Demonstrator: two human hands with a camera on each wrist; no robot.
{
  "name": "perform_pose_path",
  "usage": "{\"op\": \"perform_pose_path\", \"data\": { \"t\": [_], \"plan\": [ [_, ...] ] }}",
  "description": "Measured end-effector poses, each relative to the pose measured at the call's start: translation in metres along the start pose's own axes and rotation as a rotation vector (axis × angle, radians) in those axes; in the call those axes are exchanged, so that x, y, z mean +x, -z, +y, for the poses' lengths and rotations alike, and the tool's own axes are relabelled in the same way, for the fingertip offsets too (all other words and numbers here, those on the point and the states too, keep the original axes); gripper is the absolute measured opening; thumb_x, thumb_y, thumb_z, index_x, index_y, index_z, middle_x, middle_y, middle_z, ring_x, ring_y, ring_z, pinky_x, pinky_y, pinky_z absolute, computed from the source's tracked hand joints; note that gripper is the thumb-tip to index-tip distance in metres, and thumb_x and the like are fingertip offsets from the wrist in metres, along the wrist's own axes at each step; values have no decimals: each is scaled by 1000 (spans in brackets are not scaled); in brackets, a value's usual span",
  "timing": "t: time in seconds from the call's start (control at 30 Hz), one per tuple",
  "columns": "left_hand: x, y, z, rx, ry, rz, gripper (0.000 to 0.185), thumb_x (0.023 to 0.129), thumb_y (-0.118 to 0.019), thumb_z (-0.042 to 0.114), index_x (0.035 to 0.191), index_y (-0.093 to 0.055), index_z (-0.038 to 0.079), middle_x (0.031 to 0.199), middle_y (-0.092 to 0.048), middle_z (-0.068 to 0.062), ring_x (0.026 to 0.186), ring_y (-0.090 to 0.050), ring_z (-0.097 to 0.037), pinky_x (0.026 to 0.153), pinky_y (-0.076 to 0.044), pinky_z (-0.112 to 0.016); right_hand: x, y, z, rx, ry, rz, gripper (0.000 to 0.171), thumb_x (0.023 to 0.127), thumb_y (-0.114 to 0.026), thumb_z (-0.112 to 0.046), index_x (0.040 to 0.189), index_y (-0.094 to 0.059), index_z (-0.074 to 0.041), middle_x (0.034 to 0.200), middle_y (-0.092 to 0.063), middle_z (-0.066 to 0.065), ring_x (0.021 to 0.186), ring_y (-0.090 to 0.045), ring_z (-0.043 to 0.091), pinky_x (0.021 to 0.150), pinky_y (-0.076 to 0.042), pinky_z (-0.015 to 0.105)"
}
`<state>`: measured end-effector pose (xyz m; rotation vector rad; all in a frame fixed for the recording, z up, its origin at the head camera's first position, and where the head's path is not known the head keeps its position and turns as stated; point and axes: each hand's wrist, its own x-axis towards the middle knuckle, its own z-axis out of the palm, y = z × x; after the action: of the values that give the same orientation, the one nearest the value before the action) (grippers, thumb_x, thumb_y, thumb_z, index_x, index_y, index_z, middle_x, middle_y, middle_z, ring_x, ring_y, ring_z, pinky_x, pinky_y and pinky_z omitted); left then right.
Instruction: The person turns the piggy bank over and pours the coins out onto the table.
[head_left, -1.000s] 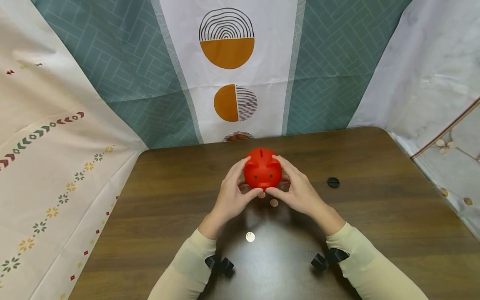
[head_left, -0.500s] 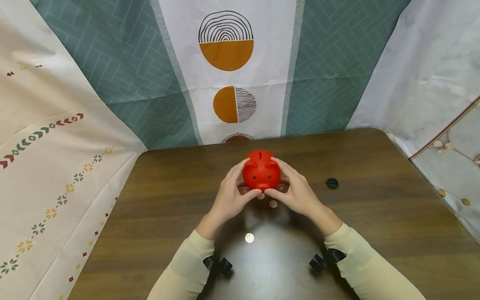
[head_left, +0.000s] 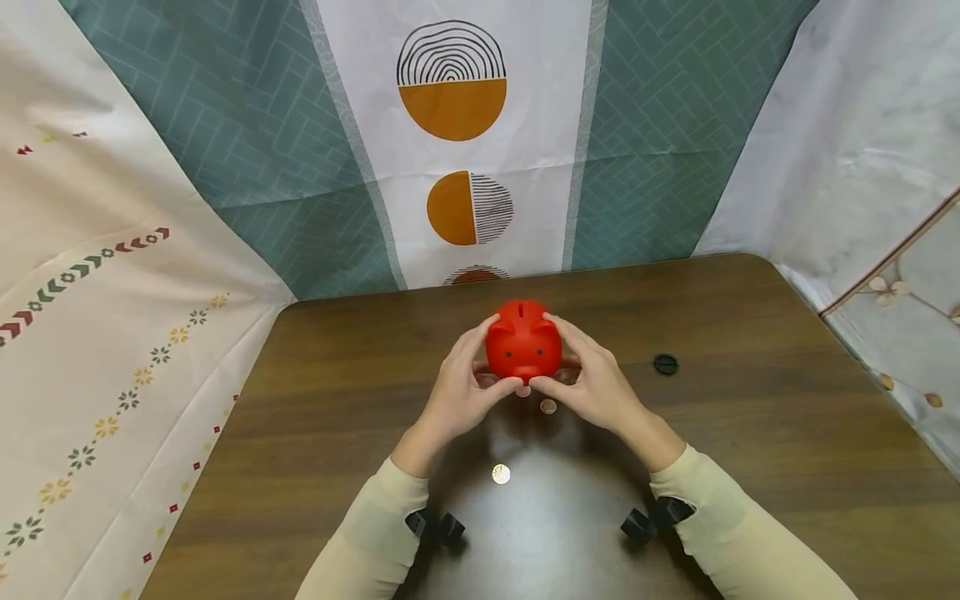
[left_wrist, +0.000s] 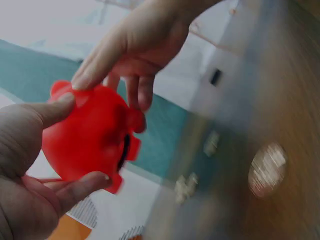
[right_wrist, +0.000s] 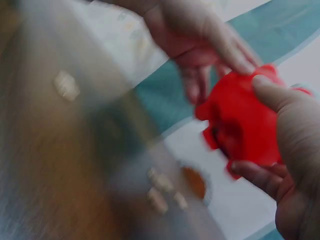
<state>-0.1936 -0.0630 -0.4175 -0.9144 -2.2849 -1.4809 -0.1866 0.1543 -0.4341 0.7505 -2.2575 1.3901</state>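
L hand (head_left: pixel 461 393) & R hand (head_left: pixel 600 387) grip red piggy bank (head_left: pixel 523 346) btwn them, held up over desk (head_left: pixel 337 417); copper coin (head_left: pixel 548 407) nr it, blk cap (head_left: pixel 665 364) on desk to R.

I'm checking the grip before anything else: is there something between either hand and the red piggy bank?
Nothing visible. The left hand and right hand hold the red piggy bank directly. The coins lie on the table, not between hand and bank.
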Motion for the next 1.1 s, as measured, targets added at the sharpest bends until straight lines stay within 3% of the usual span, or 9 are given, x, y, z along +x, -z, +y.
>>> {"op": "perform_pose_path", "data": {
  "t": [0.1, 0.3, 0.37, 0.5, 0.57, 0.63, 0.73, 0.8, 1.1],
  "plan": [
    [0, 0, -4, -15, 105, -38, 85, 76, -82, 13, 147, -36, 18, 142, -41, -4, 97, -65, -28, 73, -58, -40, 0, -1, 2, 16, -90, -47, 85, 78, -82, -27, 149, -35, -26, 149, -38, 5, 92, -69, 27, 73, -58, 33],
    [-1, 1, 12, -22, 139, -37, 84, 76, -81, 6, 147, -36, 10, 137, -45, -10, 96, -64, -33, 73, -58, -44, 0, -2, 4, 53, -146, -78, 82, 78, -81, -28, 147, -36, -29, 143, -44, 2, 93, -69, 25, 72, -58, 33],
    [-1, 0, 17, -8, 95, -23, 84, 75, -81, 2, 146, -36, 5, 136, -45, -16, 93, -64, -34, 72, -58, -46, 0, -1, 5, 50, -122, -73, 82, 78, -81, -27, 147, -37, -29, 143, -44, 2, 94, -68, 25, 71, -58, 34],
    [0, -2, 14, 42, -131, 51, 84, 71, -83, 0, 142, -39, 3, 144, -35, -24, 103, -62, -37, 77, -57, -44, 2, 2, 2, -22, 112, 38, 83, 72, -86, -16, 143, -43, -14, 150, -36, 12, 111, -60, 33, 80, -56, 41],
    [1, -3, 8, 69, -178, 74, 84, 71, -84, 4, 143, -40, 6, 148, -31, -22, 106, -63, -33, 79, -57, -39, 3, 3, 1, -31, 161, 69, 85, 70, -87, -15, 142, -42, -11, 152, -32, 14, 112, -60, 33, 81, -56, 41],
    [1, -4, 3, 43, -123, 54, 83, 74, -84, 9, 144, -40, 10, 146, -37, -15, 106, -63, -31, 77, -57, -37, 3, 3, 0, -6, 94, 29, 83, 73, -86, -20, 143, -42, -15, 149, -37, 11, 108, -62, 31, 78, -57, 38],
    [0, -4, -7, 11, 47, -22, 85, 78, -81, 17, 149, -35, 18, 141, -43, -4, 98, -65, -24, 73, -58, -35, 2, 1, 5, 49, -117, -73, 82, 78, -81, -29, 147, -37, -26, 143, -44, 3, 97, -67, 27, 70, -58, 32],
    [1, -4, -12, -18, 112, -59, 85, 79, -80, 18, 149, -34, 20, 139, -45, -2, 100, -64, -25, 73, -58, -39, 1, 0, 6, 45, -196, -104, 82, 79, -80, -31, 147, -36, -29, 140, -47, 2, 97, -67, 28, 70, -58, 31],
    [1, -5, -13, -17, 163, -90, 86, 79, -80, 18, 150, -32, 20, 140, -44, -4, 101, -63, -28, 74, -58, -34, -1, -2, 10, 29, -225, -103, 82, 78, -80, -36, 147, -35, -33, 138, -48, 0, 95, -68, 26, 67, -58, 27]
  ]
}}
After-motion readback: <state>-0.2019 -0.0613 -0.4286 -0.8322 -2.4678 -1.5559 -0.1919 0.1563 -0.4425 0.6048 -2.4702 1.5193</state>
